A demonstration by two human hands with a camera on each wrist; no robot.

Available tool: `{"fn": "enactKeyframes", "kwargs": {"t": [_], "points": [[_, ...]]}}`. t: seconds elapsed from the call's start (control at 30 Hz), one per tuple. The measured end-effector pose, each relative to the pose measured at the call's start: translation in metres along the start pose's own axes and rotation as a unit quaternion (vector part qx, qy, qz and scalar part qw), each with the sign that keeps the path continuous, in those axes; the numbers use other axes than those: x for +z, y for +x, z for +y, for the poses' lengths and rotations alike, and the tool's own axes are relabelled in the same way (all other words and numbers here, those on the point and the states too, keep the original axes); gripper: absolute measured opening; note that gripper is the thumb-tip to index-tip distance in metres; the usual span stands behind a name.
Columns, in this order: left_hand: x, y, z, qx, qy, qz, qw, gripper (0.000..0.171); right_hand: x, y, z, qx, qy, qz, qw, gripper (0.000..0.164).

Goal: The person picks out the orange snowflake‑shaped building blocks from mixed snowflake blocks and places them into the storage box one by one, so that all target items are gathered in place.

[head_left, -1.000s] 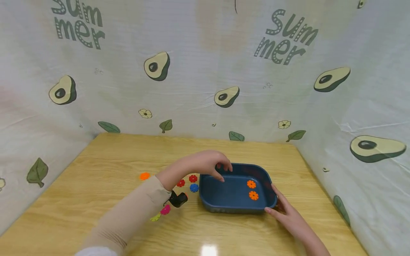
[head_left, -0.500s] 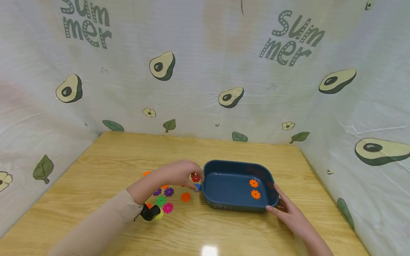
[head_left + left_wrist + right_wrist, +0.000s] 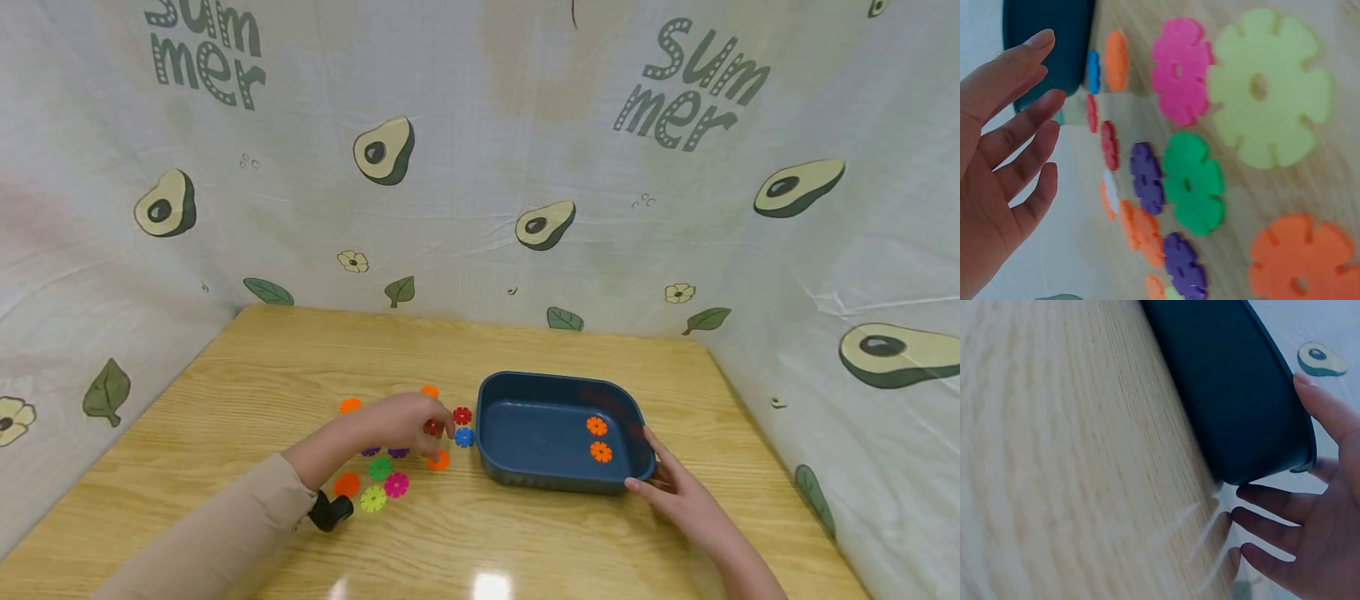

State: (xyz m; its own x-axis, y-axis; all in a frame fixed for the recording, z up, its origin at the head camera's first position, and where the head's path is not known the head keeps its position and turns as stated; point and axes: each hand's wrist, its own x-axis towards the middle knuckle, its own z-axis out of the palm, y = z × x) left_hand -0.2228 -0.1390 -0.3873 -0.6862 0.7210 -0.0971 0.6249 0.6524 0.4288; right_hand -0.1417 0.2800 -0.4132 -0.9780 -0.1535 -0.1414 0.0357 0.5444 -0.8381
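My left hand [image 3: 411, 422] hovers over the notched flower-shaped plastic discs, holding nothing. Its fingers are loosely spread in the left wrist view. Near its fingertips lie an orange disc [image 3: 440, 461], a blue disc [image 3: 464, 437] and a red disc [image 3: 462, 415]. A dark blue rectangular tub [image 3: 555, 481] stands to their right. Inside it, two orange discs [image 3: 601, 452] lie near the right end. At the tub's front right corner, my right hand [image 3: 690, 508] touches the rim with its thumb. The index finger lies along the tub's end; the other fingers [image 3: 1269, 531] extend loosely below.
Left of the tub, green [image 3: 1191, 181], pink [image 3: 1179, 72], yellow-green [image 3: 1269, 87] and purple [image 3: 1147, 178] discs lie scattered on the wooden table [image 3: 585, 550]. A patterned cloth [image 3: 450, 217] hangs behind the table and along its sides.
My left hand has moved left from above the tub, past the blue and red discs, to over the scattered discs. My right hand stays at the tub's corner. The view has shifted slightly.
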Motion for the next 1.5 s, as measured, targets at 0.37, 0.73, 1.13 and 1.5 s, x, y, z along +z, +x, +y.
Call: {"fn": "enactKeyframes", "kwargs": {"t": [0.37,0.73,1.13,1.5], "points": [[0.012,0.002,-0.013,0.009,-0.02,-0.02,0.9996,0.025,0.0,0.002,0.0,-0.009,0.016,0.003,1.0,0.088],[0.016,0.009,-0.016,0.013,-0.009,-0.038,0.9991,0.029,0.001,0.003,-0.001,0.004,0.02,0.002,1.0,0.088],[0.017,0.014,-0.014,0.005,0.011,-0.053,0.9985,0.026,0.002,0.002,0.003,0.009,0.013,0.008,1.0,0.087],[0.017,0.012,-0.012,0.026,0.007,-0.044,0.9987,0.028,0.003,0.0,0.001,0.019,0.017,0.014,1.0,0.087]]}}
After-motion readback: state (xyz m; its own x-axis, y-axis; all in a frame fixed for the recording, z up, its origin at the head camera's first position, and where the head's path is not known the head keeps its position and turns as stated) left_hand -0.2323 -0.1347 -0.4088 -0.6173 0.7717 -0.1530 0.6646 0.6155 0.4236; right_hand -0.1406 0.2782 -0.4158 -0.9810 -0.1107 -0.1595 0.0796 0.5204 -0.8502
